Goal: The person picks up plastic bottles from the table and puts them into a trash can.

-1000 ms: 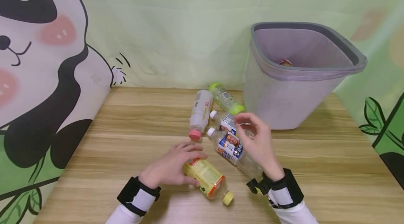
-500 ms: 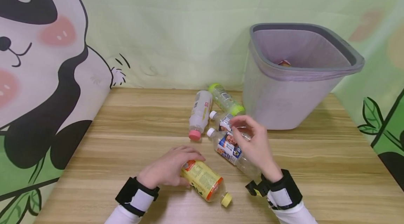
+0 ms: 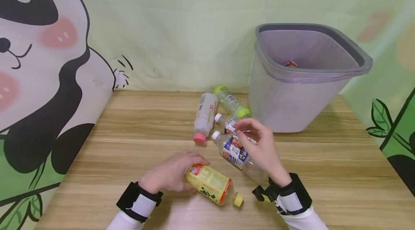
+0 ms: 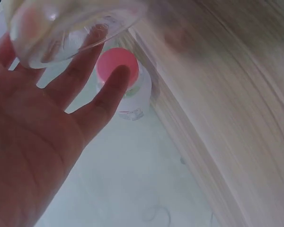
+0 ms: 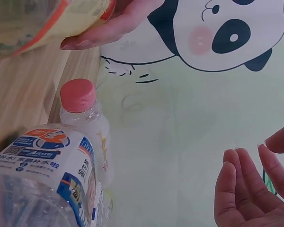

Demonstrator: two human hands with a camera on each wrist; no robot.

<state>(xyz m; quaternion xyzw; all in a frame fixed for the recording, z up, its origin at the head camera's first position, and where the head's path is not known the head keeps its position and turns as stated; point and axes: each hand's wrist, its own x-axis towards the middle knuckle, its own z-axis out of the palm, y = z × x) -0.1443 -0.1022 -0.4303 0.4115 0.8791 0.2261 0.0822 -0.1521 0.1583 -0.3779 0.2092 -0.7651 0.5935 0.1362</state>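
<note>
In the head view my left hand (image 3: 175,172) grips the base end of a yellow-labelled plastic bottle (image 3: 209,185). Its yellow cap points right, toward the near side. Seen from the left wrist, the fingers (image 4: 97,113) lie along the bottle's clear bottom (image 4: 80,47). My right hand (image 3: 260,147) hovers loosely curved over two clear water bottles, holding nothing; a gap shows between thumb and fingers in the right wrist view. The nearer water bottle (image 3: 235,150) has a blue and white label. The other water bottle (image 3: 228,123) is partly hidden.
A grey bin (image 3: 282,100) with a liner stands at the back right; something reddish lies inside. Left of it lie a green-capped bottle (image 3: 231,102) and a white bottle (image 3: 205,114) with a pink cap. A printed cloth (image 3: 168,35) hangs behind the wooden table (image 3: 136,122).
The yellow-labelled bottle has turned about its length, so green leaves now show on its label. My left hand has drawn slightly left and nearer. The right hand has shifted slightly left.
</note>
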